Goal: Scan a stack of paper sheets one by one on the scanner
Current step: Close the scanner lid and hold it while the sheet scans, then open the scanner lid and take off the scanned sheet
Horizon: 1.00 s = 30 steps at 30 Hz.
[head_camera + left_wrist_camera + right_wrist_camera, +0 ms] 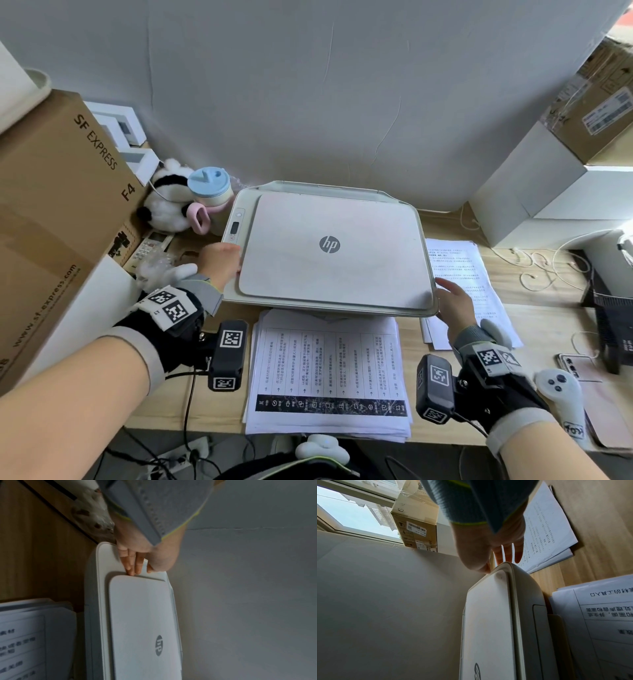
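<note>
The white HP scanner [335, 253] stands on the wooden desk with its lid down. My left hand [238, 265] is at the lid's left edge near the front; in the left wrist view its straight fingers [130, 566] touch that edge of the lid [142, 622]. My right hand [448, 294] is at the scanner's front right corner [503, 568], fingers [508, 553] straight and thumb against the corner. A printed paper stack [329, 373] lies in front of the scanner. A second pile of sheets [459, 274] lies to its right.
A large SF Express cardboard box [51, 212] crowds the left side, with a panda plush [168, 202] and a blue-lidded cup [209, 188] behind my left hand. White boxes [534, 202], loose cables [537, 270] and a phone [575, 370] sit on the right.
</note>
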Tool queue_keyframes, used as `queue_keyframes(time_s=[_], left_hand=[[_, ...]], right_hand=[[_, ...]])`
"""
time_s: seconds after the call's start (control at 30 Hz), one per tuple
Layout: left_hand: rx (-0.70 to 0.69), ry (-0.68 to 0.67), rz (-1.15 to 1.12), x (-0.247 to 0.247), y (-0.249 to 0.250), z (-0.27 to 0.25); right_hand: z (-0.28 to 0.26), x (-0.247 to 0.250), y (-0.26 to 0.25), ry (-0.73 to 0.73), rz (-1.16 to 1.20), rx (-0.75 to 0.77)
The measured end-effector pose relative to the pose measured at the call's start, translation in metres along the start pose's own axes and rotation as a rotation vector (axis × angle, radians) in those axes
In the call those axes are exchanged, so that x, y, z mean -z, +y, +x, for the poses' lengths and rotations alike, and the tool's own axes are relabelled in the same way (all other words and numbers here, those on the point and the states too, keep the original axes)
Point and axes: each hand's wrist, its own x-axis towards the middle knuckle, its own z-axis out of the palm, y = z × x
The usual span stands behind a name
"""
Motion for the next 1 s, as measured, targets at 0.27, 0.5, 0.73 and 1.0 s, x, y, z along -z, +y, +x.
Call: queue_keyframes(time_s=[0.27,0.5,0.73,1.0], left_hand=[[0.239,-0.035,-0.383,0.007,0.028,0.005],[0.139,-0.106,-0.836,0.017,0.103,0.014],[-0.064,0.018,-0.674,0.005,0.176,0.035],[-0.199,-0.012,-0.350,-0.018,0.203,0.062]], right_hand=[[-0.002,-0.001,-0.013,0.013,0.109,0.050],[0.009,0.007,-0.035,0.023,0.253,0.088],[0.017,-0.004,-0.055,-0.128,0.272,0.108],[0.034,-0.016,-0.070,-0.207,0.251,0.066]])
